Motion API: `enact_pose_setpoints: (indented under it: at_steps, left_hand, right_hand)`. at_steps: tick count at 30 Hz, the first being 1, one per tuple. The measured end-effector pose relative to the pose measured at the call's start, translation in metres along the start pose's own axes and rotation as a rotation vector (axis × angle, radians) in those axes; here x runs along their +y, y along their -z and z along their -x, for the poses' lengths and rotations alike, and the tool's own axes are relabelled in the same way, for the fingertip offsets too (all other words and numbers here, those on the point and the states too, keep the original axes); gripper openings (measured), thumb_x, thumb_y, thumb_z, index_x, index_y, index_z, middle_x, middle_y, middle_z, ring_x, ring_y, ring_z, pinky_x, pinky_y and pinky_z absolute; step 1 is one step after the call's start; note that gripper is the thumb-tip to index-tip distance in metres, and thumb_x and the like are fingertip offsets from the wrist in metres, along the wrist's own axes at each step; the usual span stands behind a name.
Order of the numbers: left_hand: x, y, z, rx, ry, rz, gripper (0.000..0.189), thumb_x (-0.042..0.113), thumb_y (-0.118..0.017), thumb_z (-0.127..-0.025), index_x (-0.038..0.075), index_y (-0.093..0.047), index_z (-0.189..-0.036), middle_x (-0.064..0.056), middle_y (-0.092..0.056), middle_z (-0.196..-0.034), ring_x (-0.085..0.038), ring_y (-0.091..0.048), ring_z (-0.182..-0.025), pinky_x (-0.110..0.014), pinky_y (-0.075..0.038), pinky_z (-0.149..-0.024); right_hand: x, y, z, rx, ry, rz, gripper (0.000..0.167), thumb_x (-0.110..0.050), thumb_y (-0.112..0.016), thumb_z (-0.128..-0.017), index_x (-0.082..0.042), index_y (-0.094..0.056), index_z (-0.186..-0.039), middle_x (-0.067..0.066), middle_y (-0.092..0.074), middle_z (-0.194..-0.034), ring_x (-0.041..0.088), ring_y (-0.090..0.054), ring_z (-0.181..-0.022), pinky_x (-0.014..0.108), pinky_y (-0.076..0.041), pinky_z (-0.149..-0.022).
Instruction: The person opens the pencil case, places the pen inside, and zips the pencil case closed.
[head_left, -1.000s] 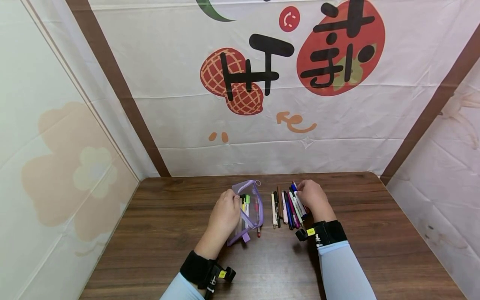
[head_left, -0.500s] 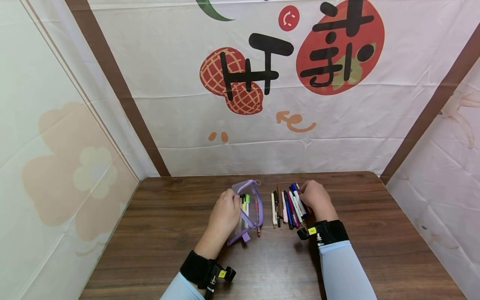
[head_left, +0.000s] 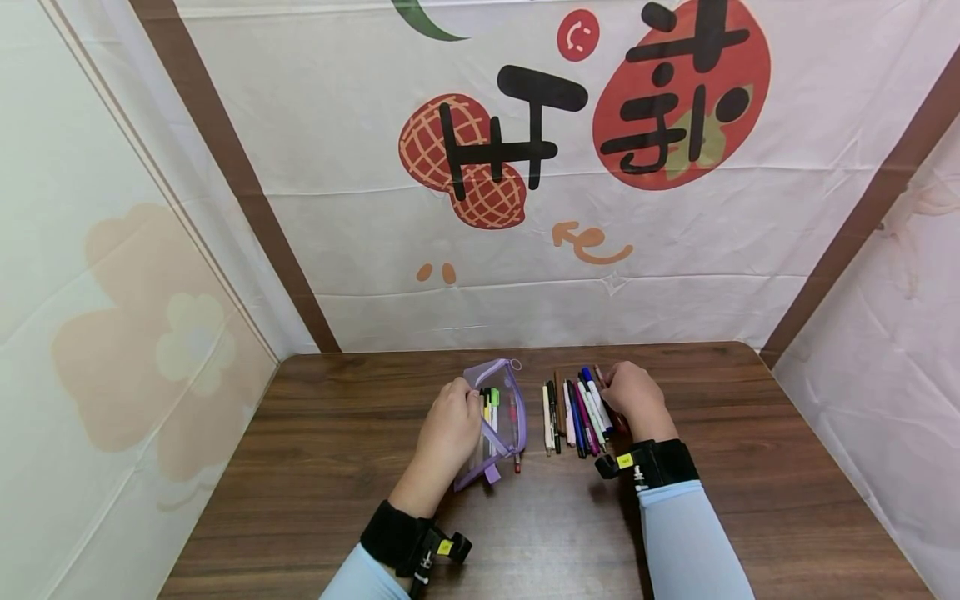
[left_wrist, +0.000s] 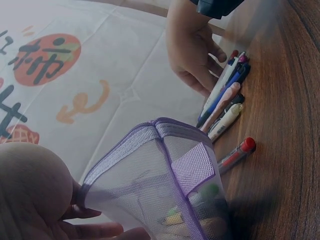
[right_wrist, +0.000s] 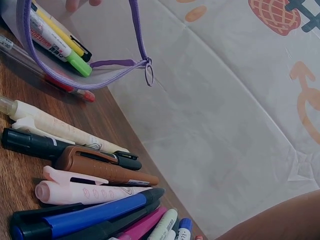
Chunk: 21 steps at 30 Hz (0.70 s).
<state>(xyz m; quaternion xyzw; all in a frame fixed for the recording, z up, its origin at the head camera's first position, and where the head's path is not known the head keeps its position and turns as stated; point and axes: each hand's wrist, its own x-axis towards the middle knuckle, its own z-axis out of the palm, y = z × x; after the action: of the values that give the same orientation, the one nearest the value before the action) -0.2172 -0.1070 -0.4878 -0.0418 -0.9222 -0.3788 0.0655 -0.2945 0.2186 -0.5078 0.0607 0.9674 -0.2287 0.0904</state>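
Over at the 3 o'clock end of the row of pens (head_left: 577, 421), as the head view has it, the right hand (head_left: 636, 396) bends down at a reddish-brown pen (head_left: 598, 374) that just peeps out at its 10 o'clock. Pinching it or merely touching? I cannot tell: the hand itself blocks the view, and the left wrist view shows only bent fingers by the pen ends.

Across to the left hand (head_left: 450, 425), and it's clearer: thumb and fingers curl on the 9 o'clock edge of the purple mesh pouch (left_wrist: 130, 175), pinching it. Inside, a green-capped marker (right_wrist: 59, 46) lies beside a yellow marker (right_wrist: 61, 30); a red-capped pen (left_wrist: 237, 156) rests on the counter (head_left: 555, 533), its end poking past the pouch at 5 o'clock.

Here's the relation that counts: from the right hand, the pouch lies well apart, between 8 and 9 o'clock, the rest of the row in between. Pens near that hand lean 11 to 5; those nearest the pouch run almost 12 to 6. The pouch tips 1 to 7. For the reddish-brown pen, the right hand is plainly nearer.
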Motion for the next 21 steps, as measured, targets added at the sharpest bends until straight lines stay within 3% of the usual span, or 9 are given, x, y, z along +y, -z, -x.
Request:
enact_pose_setpoints:
  at_steps: [4,8,12,16,21]
  left_hand:
    - [0.001,0.000,0.000,-0.003,0.008,-0.035,0.024,0.017,-0.050,-0.119,0.002,-0.063,-0.105,-0.012,-0.062,-0.097,-0.024,-0.061,-0.084,-0.045,-0.058,-0.077]
    - [0.001,-0.001,0.000,-0.004,0.008,-0.047,0.024,0.018,-0.050,-0.119,0.002,-0.064,-0.106,-0.012,-0.063,-0.099,-0.025,-0.063,-0.086,-0.047,-0.060,-0.079]
    - [0.001,-0.001,-0.001,-0.004,0.006,-0.041,0.024,0.018,-0.050,-0.119,0.002,-0.064,-0.107,-0.013,-0.063,-0.099,-0.025,-0.063,-0.086,-0.047,-0.060,-0.079]
    - [0.001,-0.001,-0.002,-0.006,0.006,-0.036,0.024,0.017,-0.050,-0.119,0.001,-0.064,-0.107,-0.013,-0.062,-0.099,-0.025,-0.062,-0.086,-0.046,-0.059,-0.078]
    - [0.001,-0.001,-0.001,-0.014,0.014,-0.033,0.024,0.017,-0.050,-0.119,0.001,-0.064,-0.108,-0.013,-0.063,-0.100,-0.025,-0.063,-0.086,-0.046,-0.059,-0.079]
  right_hand:
    - [0.000,0.000,-0.001,0.006,-0.003,0.010,0.026,-0.017,-0.070,-0.105,-0.002,-0.083,-0.122,0.019,-0.082,-0.119,0.029,-0.072,-0.091,0.049,-0.063,-0.080]
    - [-0.001,0.002,0.000,0.045,-0.006,-0.020,0.023,-0.023,-0.071,-0.105,-0.002,-0.081,-0.107,0.016,-0.080,-0.106,0.027,-0.069,-0.083,0.043,-0.058,-0.072]
    - [-0.004,0.008,0.003,0.108,0.005,-0.091,0.026,-0.025,-0.070,-0.105,-0.001,-0.078,-0.105,0.019,-0.079,-0.108,0.030,-0.070,-0.087,0.047,-0.060,-0.075]
    - [-0.010,0.014,0.006,0.127,0.034,-0.211,0.028,-0.026,-0.069,-0.107,0.000,-0.077,-0.116,0.021,-0.078,-0.116,0.032,-0.073,-0.096,0.048,-0.061,-0.081]
    - [-0.020,0.017,0.008,0.060,0.085,-0.470,0.024,-0.019,-0.069,-0.106,0.001,-0.075,-0.118,0.016,-0.079,-0.106,0.031,-0.078,-0.092,0.039,-0.064,-0.076]
